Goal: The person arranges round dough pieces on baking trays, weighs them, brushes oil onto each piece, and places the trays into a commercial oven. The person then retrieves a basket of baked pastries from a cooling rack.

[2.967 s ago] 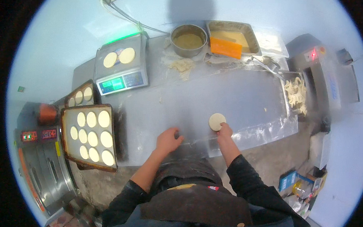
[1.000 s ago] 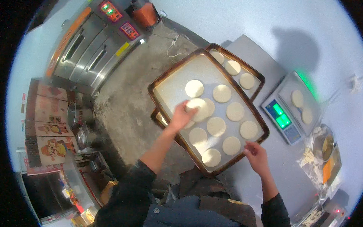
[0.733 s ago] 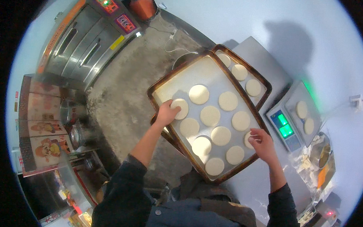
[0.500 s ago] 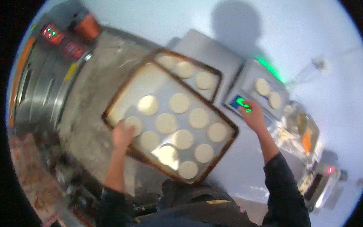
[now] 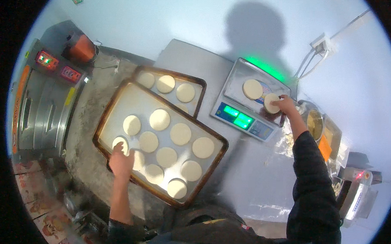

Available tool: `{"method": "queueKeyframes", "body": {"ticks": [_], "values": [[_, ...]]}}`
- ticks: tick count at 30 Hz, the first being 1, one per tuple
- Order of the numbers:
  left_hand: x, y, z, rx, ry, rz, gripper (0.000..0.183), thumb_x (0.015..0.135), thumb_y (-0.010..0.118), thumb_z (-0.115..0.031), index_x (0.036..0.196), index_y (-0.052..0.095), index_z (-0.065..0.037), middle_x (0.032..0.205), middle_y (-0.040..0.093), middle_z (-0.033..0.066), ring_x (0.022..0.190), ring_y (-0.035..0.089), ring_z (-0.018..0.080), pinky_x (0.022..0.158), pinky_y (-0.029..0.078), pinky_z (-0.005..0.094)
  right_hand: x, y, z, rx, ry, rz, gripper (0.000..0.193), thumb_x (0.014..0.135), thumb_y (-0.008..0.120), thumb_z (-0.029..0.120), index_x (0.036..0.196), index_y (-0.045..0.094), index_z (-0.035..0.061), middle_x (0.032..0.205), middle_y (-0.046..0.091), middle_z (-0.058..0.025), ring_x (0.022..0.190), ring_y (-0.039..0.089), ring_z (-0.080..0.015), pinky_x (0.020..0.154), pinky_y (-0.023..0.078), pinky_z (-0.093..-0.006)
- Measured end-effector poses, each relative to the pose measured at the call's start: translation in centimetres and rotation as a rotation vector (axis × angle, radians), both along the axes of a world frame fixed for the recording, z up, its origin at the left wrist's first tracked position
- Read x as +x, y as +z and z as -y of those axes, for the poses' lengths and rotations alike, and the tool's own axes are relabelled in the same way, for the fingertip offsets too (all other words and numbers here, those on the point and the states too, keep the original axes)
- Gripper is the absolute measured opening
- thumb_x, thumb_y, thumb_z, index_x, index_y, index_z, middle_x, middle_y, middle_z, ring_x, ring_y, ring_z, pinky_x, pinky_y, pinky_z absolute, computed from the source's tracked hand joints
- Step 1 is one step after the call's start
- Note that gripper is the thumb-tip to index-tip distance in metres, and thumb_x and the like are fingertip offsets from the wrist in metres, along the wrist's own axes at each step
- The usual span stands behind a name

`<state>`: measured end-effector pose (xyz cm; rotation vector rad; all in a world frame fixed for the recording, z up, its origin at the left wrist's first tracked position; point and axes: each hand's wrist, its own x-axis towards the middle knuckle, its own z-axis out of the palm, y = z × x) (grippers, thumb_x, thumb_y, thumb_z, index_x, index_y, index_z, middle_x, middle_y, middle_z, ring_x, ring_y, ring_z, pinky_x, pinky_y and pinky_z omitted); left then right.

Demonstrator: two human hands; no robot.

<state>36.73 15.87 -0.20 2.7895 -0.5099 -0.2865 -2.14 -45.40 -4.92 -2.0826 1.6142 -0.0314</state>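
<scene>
My left hand [image 5: 122, 160] is at the left side of a dark-rimmed baking tray [image 5: 114, 94], its fingers closed on the near edge of a pale round dough disc [image 5: 120, 143] lying there. Several similar flat discs [image 5: 166, 157] are spread over this tray. To the right, on the metal plate of a digital scale [image 5: 236, 94], my right hand [image 5: 288, 106] grips another dough disc [image 5: 271, 102] between thumb and fingers. A second disc [image 5: 252, 89] lies beside it on the plate. Green digits glow on the scale's front.
A second tray [image 5: 200, 83] with more discs is partly under the first. Right of the scale stand a metal bowl [image 5: 314, 126] and an orange scraper-like piece [image 5: 324, 148]. A steel oven-like appliance [image 5: 38, 112] is at left; a wall socket [image 5: 322, 44] with cables is at upper right.
My right hand has moved from the scale's display to the disc at the plate's right side and grips it. My left hand stays at the same tray disc. The view has shifted.
</scene>
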Motion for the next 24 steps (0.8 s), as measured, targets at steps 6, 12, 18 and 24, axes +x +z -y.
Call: {"method": "queueKeyframes", "body": {"ticks": [6,12,18,24], "values": [[-7.5,0.3,8.5,-0.135,-0.168,-0.088,0.053,0.084,0.079,-0.029,0.130,0.064,-0.007,0.119,0.072,0.0133,0.107,0.071,0.0284,0.092,0.055,0.0425,-0.2,1.2,0.7,0.422,-0.159,0.313,0.052,0.072,0.089,0.027,0.109,0.069,-0.0045,0.097,0.072,-0.0146,0.086,0.069,-0.0254,0.074,0.055,-0.0412],[-13.4,-2.1,16.8,-0.521,-0.396,-0.232,0.054,0.083,0.078,-0.025,0.131,0.063,-0.006,0.119,0.070,0.0138,0.106,0.069,0.0278,0.093,0.054,0.0403,-0.5,0.8,-1.3,0.042,-0.259,0.463,0.043,0.078,0.084,0.019,0.114,0.070,0.0004,0.100,0.072,-0.0094,0.090,0.069,-0.0242,0.079,0.055,-0.0394],[-16.0,-1.8,23.7,-0.762,-0.457,-0.683,0.056,0.091,0.074,-0.029,0.138,0.056,-0.004,0.135,0.063,0.0141,0.124,0.062,0.0274,0.108,0.048,0.0401,3.6,8.1,-8.6,0.567,-0.125,0.837,0.037,0.093,0.072,0.016,0.126,0.065,0.0010,0.115,0.070,-0.0071,0.101,0.068,-0.0185,0.085,0.057,-0.0343],[-14.4,-1.2,27.2,-1.507,0.035,-1.934,0.049,0.103,0.056,-0.026,0.146,0.046,-0.005,0.144,0.056,0.0126,0.128,0.060,0.0299,0.110,0.048,0.0438,10.8,10.6,-17.1,0.809,0.077,0.895,0.036,0.099,0.068,0.020,0.128,0.065,0.0003,0.119,0.068,-0.0054,0.109,0.065,-0.0171,0.094,0.054,-0.0347]]}}
